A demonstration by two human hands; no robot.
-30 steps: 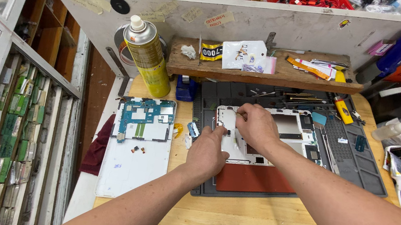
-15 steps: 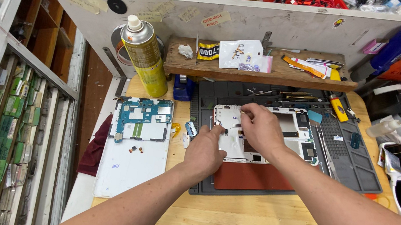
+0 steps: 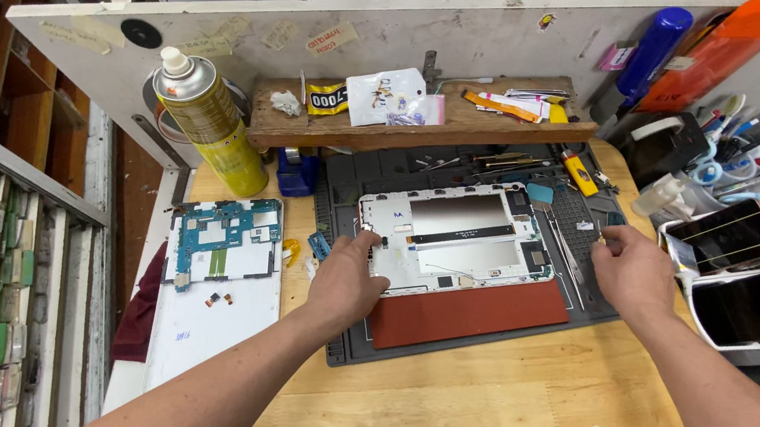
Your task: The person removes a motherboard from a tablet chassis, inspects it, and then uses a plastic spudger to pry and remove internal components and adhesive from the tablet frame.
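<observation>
An opened white tablet frame (image 3: 458, 237) lies on a red pad (image 3: 474, 312) on the dark grey work mat (image 3: 384, 181). My left hand (image 3: 346, 278) presses on the frame's lower left corner, fingers spread over its edge. My right hand (image 3: 629, 268) hovers over the mat's right side, away from the frame, with thumb and forefinger pinched on something tiny; what it is cannot be made out. Metal tweezers (image 3: 559, 245) lie on the mat just left of that hand.
A blue circuit board (image 3: 222, 241) and small loose parts rest on a white panel (image 3: 215, 323) at the left. A yellow spray can (image 3: 209, 123) stands behind it. A wooden shelf (image 3: 419, 123) carries bags and tools. Dark phone screens (image 3: 750, 275) are stacked at right.
My right hand has left the top of the tablet frame and moved right, over the mat's edge. My left hand stays on the frame's left corner.
</observation>
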